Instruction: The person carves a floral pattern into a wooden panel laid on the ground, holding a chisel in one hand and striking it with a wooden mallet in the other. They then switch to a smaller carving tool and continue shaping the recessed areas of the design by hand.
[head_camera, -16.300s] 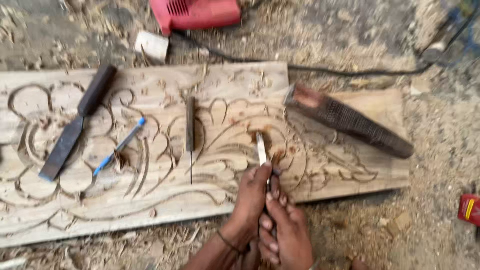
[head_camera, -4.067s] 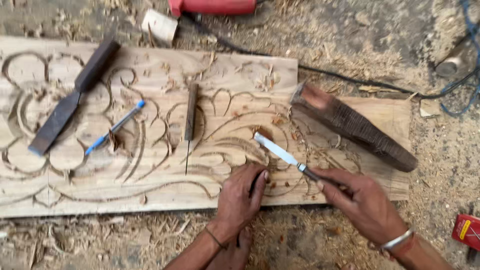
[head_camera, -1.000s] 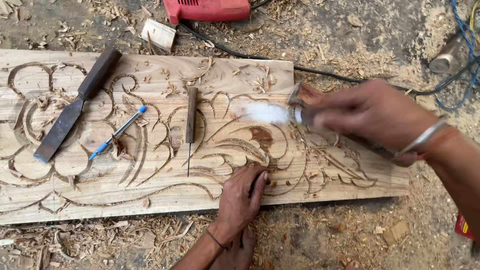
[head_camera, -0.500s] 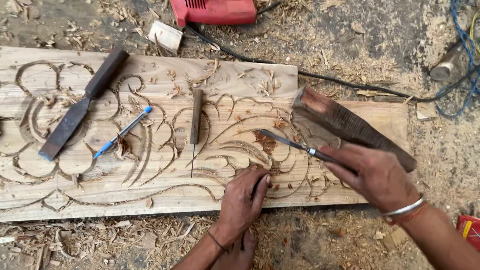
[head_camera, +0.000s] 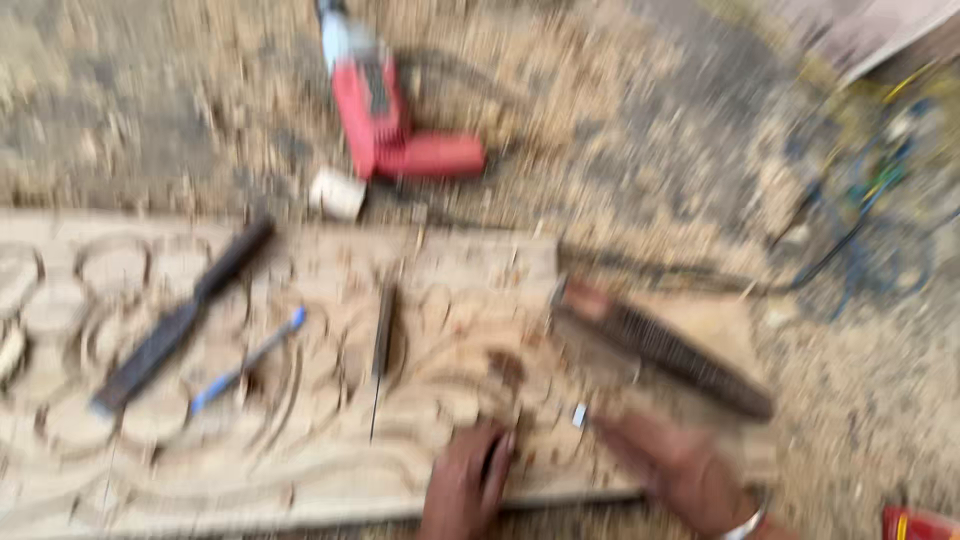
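Currently the view is heavily motion-blurred; the left hand rests palm-down, fingers curled, on the near edge of the carved wooden panel, gripping nothing that can be seen; the right hand lies beside it, closed around a carving chisel whose pale tip shows over the carving, though the blur hides the grip's detail; a dark wooden mallet lies on the panel beyond; a broad chisel, a blue pen and a slim gouge lie to the left; a red power drill sits on the sawdust.
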